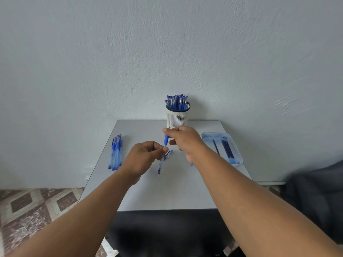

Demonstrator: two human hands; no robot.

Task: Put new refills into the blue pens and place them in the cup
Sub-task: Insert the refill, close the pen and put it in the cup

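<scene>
Hands mid-table, left grip [143, 158] and right grip [182, 140] both pinching pen [163, 154], well inside table [167, 191] edges.

A plain domestic room, probably a home: a small grey tabletop [148, 191] set against a bare, rough-plastered pale wall [167, 43], patterned diamond floor tiles [27, 204] at the left, and dark fabric [315, 191] beyond the tabletop's right edge.

Grey table [167, 191] stood against pale textured wall [167, 52]; patterned tile floor [33, 210] at left; dark cloth [315, 191] at right.
</scene>
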